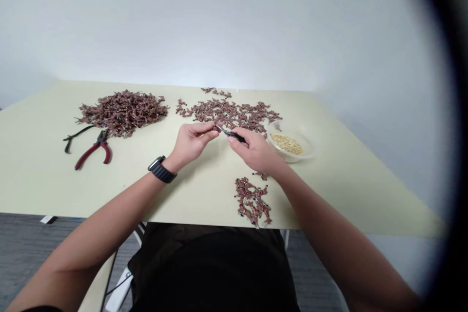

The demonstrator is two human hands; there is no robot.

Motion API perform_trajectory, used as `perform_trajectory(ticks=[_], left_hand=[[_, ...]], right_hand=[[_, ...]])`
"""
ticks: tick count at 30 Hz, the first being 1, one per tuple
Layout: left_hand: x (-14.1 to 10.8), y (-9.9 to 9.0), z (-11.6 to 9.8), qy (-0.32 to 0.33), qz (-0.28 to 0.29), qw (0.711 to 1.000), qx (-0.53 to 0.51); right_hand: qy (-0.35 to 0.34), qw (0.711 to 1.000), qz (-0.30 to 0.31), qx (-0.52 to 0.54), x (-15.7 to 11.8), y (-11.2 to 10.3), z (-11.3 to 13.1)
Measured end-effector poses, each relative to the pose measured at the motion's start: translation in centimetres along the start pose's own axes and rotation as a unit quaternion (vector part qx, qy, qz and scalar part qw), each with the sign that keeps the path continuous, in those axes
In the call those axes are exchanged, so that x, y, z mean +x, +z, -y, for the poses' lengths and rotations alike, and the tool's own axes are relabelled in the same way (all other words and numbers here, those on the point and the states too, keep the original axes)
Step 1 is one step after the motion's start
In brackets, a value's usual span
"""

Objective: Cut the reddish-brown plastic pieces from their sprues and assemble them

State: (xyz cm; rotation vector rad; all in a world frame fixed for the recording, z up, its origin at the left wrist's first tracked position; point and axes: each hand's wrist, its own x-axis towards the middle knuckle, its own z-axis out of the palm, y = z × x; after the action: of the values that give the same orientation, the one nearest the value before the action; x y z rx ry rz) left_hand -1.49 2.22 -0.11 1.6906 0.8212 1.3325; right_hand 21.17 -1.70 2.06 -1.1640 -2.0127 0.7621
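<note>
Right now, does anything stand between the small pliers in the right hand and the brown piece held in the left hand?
Nothing visible does: the tip of the small pliers in the right hand sits right at the brown piece in the left hand.

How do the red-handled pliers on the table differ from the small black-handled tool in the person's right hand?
The red-handled pliers lie on the table, while the small black-handled tool is gripped in the right hand, above the table. The pliers look clearly larger than the tool. The pliers' grips are dark red, the tool's handle black. Both are hand tools with a narrow nose.
</note>
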Motion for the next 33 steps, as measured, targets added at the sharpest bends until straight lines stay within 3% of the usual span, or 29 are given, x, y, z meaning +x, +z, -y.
perform_trajectory(ticks=[5, 18, 21, 24, 27, 33], left_hand=[[-0.1, -0.1, 0.2, 0.044, -0.009, 0.998, 0.043], [0.0, -0.1, 0.0, 0.048, -0.003, 0.997, 0.056], [0.1, 0.0, -0.3, 0.048, -0.018, 0.995, 0.081], [0.2, 0.0, -0.3, 0.026, -0.049, 0.992, 0.109], [0.2, 0.0, -0.2, -0.026, -0.051, 0.994, 0.089], [0.0, 0.6, -1.2, -0.070, 0.009, 0.997, 0.025]], right_hand=[[0.029, 0.996, 0.033, 0.079, 0.2, 0.1, -0.2], [0.146, 0.953, 0.097, 0.246, 0.1, -0.1, 1.1], [0.119, 0.975, 0.040, 0.184, 0.2, 0.0, 0.4], [0.049, 0.996, -0.066, 0.032, 0.3, 0.1, -0.4], [0.002, 0.988, -0.122, -0.091, 0.3, 0.4, -1.0], [-0.075, 0.966, -0.156, -0.194, 0.3, 1.2, -2.0]])
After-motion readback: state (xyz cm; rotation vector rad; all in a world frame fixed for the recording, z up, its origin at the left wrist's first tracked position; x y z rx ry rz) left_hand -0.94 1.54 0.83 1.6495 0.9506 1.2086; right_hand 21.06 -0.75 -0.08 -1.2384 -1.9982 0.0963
